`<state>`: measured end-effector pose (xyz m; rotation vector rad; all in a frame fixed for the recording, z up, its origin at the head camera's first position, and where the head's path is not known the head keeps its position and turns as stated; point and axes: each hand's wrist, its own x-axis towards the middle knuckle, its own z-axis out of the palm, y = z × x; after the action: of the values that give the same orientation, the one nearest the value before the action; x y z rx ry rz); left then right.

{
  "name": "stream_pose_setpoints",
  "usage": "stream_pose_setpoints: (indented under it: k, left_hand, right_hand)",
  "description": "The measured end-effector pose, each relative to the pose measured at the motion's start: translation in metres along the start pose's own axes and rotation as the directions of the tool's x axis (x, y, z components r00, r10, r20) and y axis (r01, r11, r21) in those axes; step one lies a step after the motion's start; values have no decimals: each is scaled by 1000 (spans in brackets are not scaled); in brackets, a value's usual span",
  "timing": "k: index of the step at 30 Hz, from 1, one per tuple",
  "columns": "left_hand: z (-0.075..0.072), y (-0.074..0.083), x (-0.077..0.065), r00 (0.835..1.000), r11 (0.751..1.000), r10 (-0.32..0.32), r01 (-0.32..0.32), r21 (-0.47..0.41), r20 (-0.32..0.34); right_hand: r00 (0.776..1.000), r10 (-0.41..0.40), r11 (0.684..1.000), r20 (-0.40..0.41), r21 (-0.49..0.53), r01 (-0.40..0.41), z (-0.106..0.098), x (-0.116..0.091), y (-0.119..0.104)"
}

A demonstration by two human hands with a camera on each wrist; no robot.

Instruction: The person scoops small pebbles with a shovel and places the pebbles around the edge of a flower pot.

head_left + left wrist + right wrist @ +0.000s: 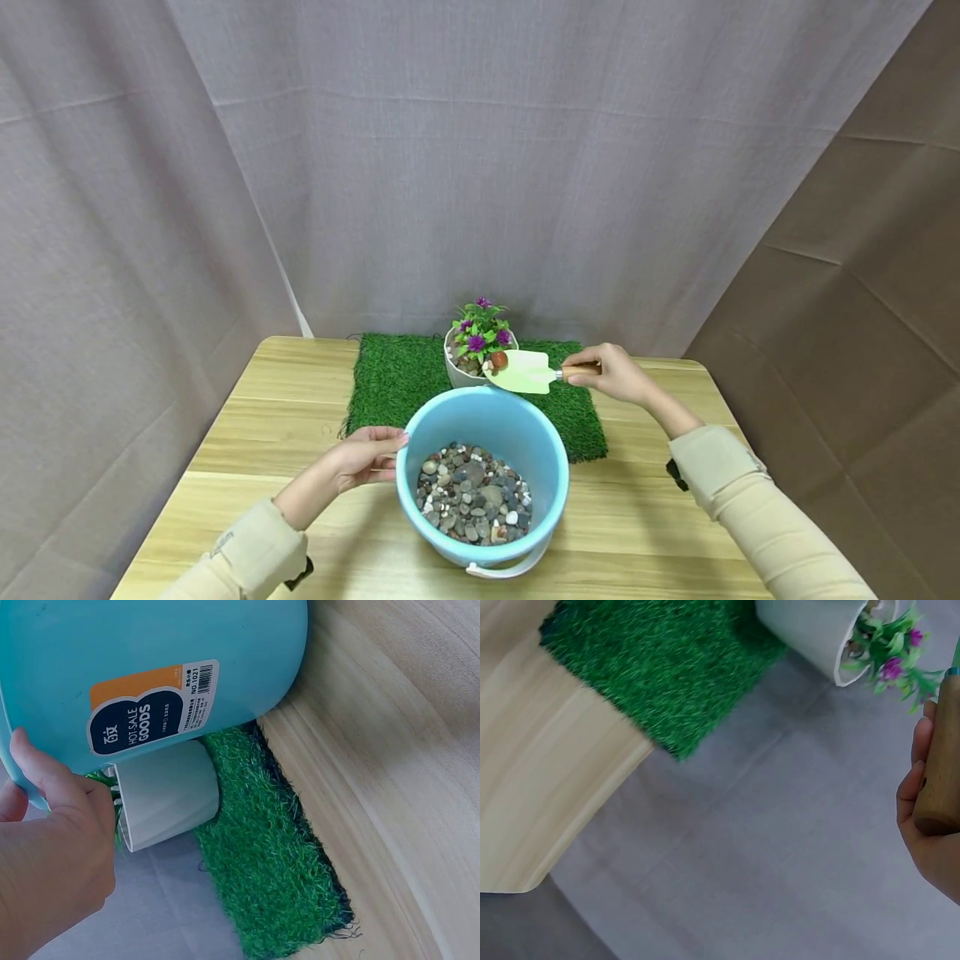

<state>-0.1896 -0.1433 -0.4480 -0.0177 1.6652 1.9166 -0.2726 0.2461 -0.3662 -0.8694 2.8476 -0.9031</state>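
Note:
A light blue bucket (pixel 557 500) with several pebbles (pixel 472 492) in it stands on the table. My left hand (pixel 367 457) pinches its left rim; the left wrist view shows the bucket's labelled side (pixel 45 675) beside that hand (pixel 60 847). My right hand (pixel 611 372) grips the wooden handle (pixel 941 780) of a pale green trowel (pixel 525 371). A reddish-brown stone (pixel 498 360) and a few small pale ones lie at the blade's tip, above the near right rim of a white flowerpot (pixel 467 379). Purple flowers with green leaves (pixel 480 327) rise from the pot, with stones around them.
Under the pot lies a green artificial grass mat (pixel 397 375), on a wooden table (pixel 277 417). The bucket's white handle (pixel 513 570) hangs at its near side. Grey curtain cloth (pixel 480 183) hangs behind the table, with darker cloth (pixel 847 350) on the right.

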Motion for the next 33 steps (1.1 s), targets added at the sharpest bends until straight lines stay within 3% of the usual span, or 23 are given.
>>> stream_pose_setpoints:
  k: [8,14,21,33]
  left_hand:
    - [0,-1,1,1000,1000,-1,1,5,-8]
    - [0,-2,1,1000,1000,-6,6,17,-10]
    - [0,-2,1,1000,1000,-4,4,8,-3]
    - [-1,-2,1,1000,1000,1,-1,11,-5]
  right_hand:
    - [999,19,1000,-31,-14,-20,-3,-6,20]
    - [999,54,999,-9,10,-53,1,-13,35]
    - [999,37,998,-40,42,-35,5,-23,58]
    - [992,124,991,-16,53,-123,18,-34,85]
